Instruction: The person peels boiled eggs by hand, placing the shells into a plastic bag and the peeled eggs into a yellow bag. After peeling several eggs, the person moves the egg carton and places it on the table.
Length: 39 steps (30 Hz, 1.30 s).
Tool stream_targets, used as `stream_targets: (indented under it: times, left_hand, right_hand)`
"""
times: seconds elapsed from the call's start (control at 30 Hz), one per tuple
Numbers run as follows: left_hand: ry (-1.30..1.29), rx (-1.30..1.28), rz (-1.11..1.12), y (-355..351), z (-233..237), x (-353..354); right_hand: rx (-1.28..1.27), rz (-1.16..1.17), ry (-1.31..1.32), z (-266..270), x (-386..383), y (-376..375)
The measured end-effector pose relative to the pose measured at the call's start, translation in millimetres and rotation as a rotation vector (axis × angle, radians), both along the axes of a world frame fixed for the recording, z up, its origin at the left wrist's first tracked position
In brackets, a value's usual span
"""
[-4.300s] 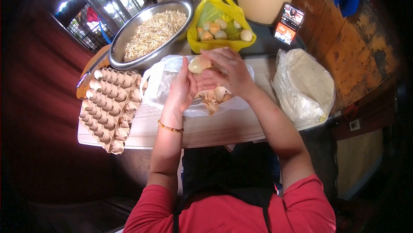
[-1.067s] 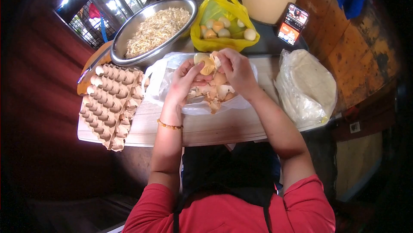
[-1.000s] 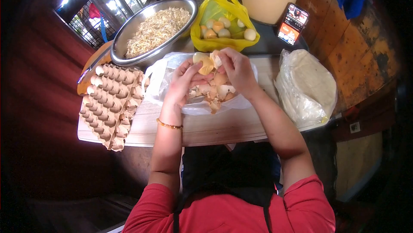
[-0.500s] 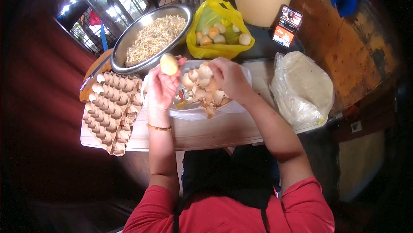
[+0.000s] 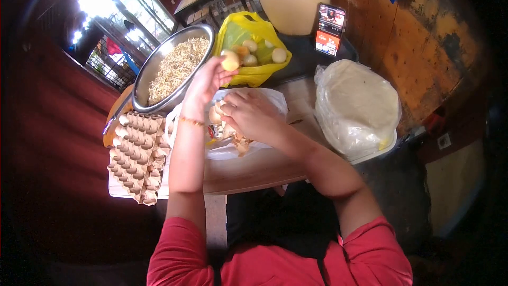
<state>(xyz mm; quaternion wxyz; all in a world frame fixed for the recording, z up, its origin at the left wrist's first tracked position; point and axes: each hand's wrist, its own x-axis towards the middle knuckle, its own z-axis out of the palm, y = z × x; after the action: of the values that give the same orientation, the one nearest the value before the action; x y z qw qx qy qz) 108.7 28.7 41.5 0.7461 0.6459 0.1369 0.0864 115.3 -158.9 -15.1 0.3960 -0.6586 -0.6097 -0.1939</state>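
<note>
My left hand point(image 5: 205, 84) is closed around a pale yellowish peeled egg point(image 5: 230, 62), its fingers under and behind it. It reaches to the near left edge of a yellow plastic bag point(image 5: 233, 33), where several more eggs point(image 5: 279, 55) lie. Over a heap of broken eggshells point(image 5: 241, 146) on a white plastic bag point(image 5: 276, 100) is my right hand point(image 5: 248, 111). Its fingers are loosely bent and apart from the thumb, close to the shells; I see nothing held in them, though the palm is hidden.
Stacked egg cartons point(image 5: 136, 148) stand at left, with a few eggs along one edge. Behind them is a steel basin point(image 5: 138, 88) of dry, straw-like bits. A phone point(image 5: 329, 29) leans near a beige container point(image 5: 293, 6). A plastic-wrapped round white stack point(image 5: 360, 106) sits at right.
My left hand has carried the egg forward and right, from above the shells to the yellow bag. My right hand remains over the shells. The whole view has shifted slightly.
</note>
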Motion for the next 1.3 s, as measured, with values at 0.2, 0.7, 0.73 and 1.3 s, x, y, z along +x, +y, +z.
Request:
stream_targets:
  times: [0.2,0.7,0.73,1.3]
  left_hand:
    - [0.186,1.089,0.204,-7.4,1.2,80.9]
    - [0.772,1.599,1.123,171.3,71.2,-216.0]
    - [0.968,1.480,1.064,200.8,62.8,-240.6]
    - [0.771,1.478,0.917,254.0,5.1,-298.9]
  right_hand:
    - [-0.090,0.089,-0.026,-0.6,4.1,1.6]
    - [-0.034,0.002,0.045,39.5,-8.5,-10.3]
    - [-0.032,0.004,0.045,38.3,-10.3,-8.5]
    - [-0.045,0.015,0.120,13.8,7.7,3.1]
